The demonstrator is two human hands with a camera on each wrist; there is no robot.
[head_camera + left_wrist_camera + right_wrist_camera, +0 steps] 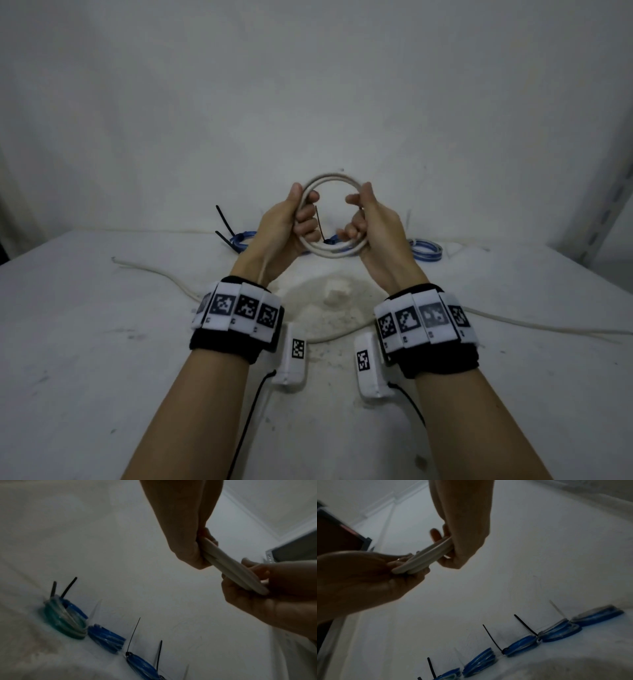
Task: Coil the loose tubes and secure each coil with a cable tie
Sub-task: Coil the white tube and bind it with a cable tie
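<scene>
A white tube coil (331, 178) of two or three turns is held upright above the table. My left hand (305, 214) grips its left side with the fingers curled through the ring. My right hand (356, 214) grips its right side the same way. A thin black cable tie (319, 224) stands inside the ring beside my left fingers; what holds it is unclear. The left wrist view shows the coil (228, 566) edge-on between my left hand (188, 545) and right hand (257, 599). The right wrist view shows the coil (423, 559) the same way.
Loose white tube (154, 275) trails over the white table (85, 342) to the left and right (548, 327). Several tied blue coils (426, 251) (106, 638) (520, 646) lie in a row at the back wall, black tie tails (222, 219) sticking up. A metal rack upright (613, 192) stands at right.
</scene>
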